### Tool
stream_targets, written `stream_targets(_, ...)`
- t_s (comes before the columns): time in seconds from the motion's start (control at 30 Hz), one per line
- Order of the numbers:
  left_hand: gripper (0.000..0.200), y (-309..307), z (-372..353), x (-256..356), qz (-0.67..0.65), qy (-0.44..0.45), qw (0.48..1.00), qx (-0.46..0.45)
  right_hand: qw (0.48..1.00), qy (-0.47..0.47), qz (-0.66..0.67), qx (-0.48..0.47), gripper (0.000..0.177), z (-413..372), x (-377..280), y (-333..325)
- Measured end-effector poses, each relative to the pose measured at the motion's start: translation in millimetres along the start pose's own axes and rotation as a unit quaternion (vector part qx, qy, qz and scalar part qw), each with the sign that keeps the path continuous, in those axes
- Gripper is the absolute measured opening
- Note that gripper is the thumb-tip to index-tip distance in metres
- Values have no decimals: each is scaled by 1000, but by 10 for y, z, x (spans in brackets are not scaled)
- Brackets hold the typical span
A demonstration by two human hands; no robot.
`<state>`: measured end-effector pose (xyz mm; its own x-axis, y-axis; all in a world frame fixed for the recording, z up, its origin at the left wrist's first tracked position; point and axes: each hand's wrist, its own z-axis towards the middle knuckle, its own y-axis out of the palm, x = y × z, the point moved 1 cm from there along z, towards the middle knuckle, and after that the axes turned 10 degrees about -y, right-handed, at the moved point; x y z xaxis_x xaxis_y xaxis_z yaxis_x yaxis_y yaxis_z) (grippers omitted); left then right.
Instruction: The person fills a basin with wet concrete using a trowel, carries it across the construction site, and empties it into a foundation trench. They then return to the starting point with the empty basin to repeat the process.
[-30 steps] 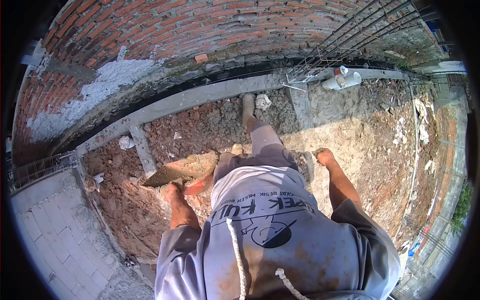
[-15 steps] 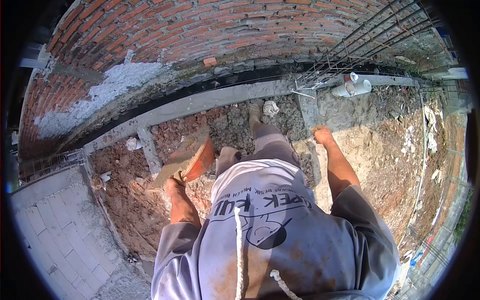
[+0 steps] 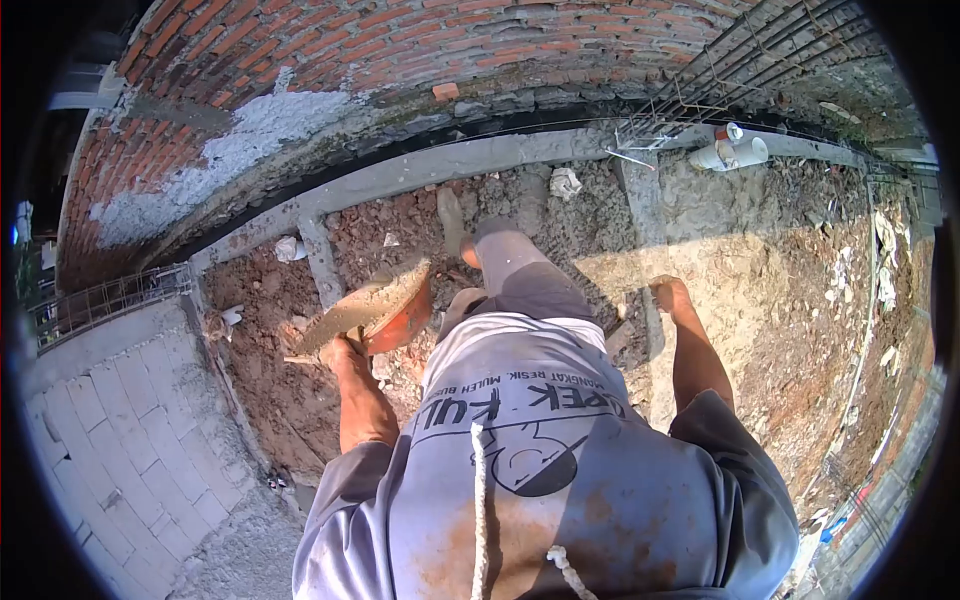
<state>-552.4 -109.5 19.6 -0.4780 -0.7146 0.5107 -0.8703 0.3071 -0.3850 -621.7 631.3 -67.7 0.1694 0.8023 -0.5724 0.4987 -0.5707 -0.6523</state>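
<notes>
My left hand (image 3: 345,352) is closed on the near rim of an orange bucket (image 3: 402,322). The bucket leans to one side, and wet grey mortar (image 3: 365,305) shows in its wide mouth. My right hand (image 3: 672,294) hangs on the other side of my body, above a narrow concrete beam beside sunlit soil. Its fingers are curled; whether they hold something thin, I cannot make out. My boot (image 3: 450,215) stands on the reddish rubble between the hands.
A low concrete beam (image 3: 420,170) runs in front of a brick wall (image 3: 500,50). Steel rebar (image 3: 740,65) sticks out at the upper right, near white pipes (image 3: 728,154). Grey block paving (image 3: 130,440) lies on the left. A crumpled white bag (image 3: 565,183) rests on the soil.
My legs have shifted in a step across the rubble. The bucket has turned slightly in my left hand, its mouth showing more mortar. My right hand has moved a little right and nearer me.
</notes>
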Motion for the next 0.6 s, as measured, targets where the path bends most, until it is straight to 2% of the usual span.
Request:
stream_targets(0.07, 15, 15, -129, -24, -16, 64, 998, -19, 993, 108, 40, -10, 8, -315, 363, 200)
stream_targets(0.13, 11, -119, 342, -93, -46, 73, 986, -141, 970, 222, 95, 1, 9, -524, 354, 275)
stream_targets(0.2, 12, -138, 445, -81, 0, 91, 982, -167, 929, 311, 200, 33, 11, -792, 133, 293)
stream_targets(0.27, 12, -40, 4, -102, -37, 50, 993, -96, 892, 361, 269, 42, 15, -939, -462, 166)
stream_targets(0.3, 11, -27, -78, -141, -31, 78, 993, -82, 911, 338, 235, 15, 16, -952, -366, 254)
stream_targets(0.37, 18, 47, -263, -138, 56, 30, 998, -7, 954, 255, 158, -21, 18, -870, -112, 500)
stream_targets(0.4, 17, 47, -182, -150, 40, 19, 999, -3, 959, 243, 148, -15, 17, -810, -147, 504)
stream_targets(0.43, 16, 42, -78, -166, 24, 8, 1000, 2, 954, 252, 166, 3, 16, -724, -306, 413)
stream_targets(0.47, 16, 35, 32, -185, 8, -2, 1000, 6, 939, 277, 201, 31, 15, -677, -740, 193)
stream_targets(0.53, 21, 68, -310, -109, 8, -28, 1000, -4, 930, 265, 243, 72, 15, -499, -1300, -162)
stream_targets(0.57, 20, 140, -565, -42, 6, -29, 999, 41, 945, 197, 250, 77, 15, -378, -1094, -142)
stream_targets(0.6, 20, 173, -553, 6, 19, -36, 998, 39, 954, 128, 259, 82, 15, -262, -951, -147)
